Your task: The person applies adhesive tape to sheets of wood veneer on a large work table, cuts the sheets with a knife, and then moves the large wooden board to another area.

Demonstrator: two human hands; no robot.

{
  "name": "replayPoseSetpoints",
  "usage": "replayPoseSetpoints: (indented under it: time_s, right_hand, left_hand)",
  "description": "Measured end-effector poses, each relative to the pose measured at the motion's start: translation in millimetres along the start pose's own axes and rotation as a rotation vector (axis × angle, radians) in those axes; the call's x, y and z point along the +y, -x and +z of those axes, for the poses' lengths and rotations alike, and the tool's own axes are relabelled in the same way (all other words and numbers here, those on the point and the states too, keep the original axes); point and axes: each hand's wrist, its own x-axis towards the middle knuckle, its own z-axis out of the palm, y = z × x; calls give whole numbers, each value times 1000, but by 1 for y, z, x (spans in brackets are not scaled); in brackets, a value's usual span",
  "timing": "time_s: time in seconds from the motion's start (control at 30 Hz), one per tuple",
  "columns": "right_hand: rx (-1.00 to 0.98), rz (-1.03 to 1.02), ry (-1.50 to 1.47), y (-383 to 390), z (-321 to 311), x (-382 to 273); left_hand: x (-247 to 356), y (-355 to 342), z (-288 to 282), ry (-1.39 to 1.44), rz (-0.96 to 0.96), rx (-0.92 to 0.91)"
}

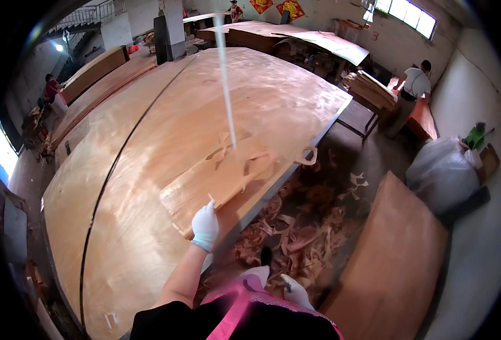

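My left hand (205, 226), in a white glove, is closed at the near corner of a thin wood veneer sheet (191, 195) lying on the large table. A pinkish tip, perhaps a bare fingertip, shows above the glove. Curled, torn veneer strips (259, 163) lie at the sheet's far end, and one loop hangs over the table edge. Low by my pink apron (242, 300) is my right hand (296, 292), also white-gloved and apart from the sheet. Its fingers look closed, with a small dark thing at them that I cannot make out.
Broad pale veneer covers the table (120, 226), crossed by a dark seam. Veneer scraps (301, 238) pile on the floor beside it. A brown panel (392, 243) leans at right near a plastic bag (443, 170). One person (415, 85) works at far right, another (53, 93) at far left.
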Motion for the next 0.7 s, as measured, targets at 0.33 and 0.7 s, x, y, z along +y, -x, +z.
replayPoseSetpoints:
  time_s: [0.33, 0.7]
  right_hand:
    - [87, -39, 125, -187, -174, 10]
    - [-217, -41, -142, -329, -273, 113]
  left_hand:
    - [182, -132, 82, 137, 38, -168]
    - [164, -393, 66, 646, -106, -13]
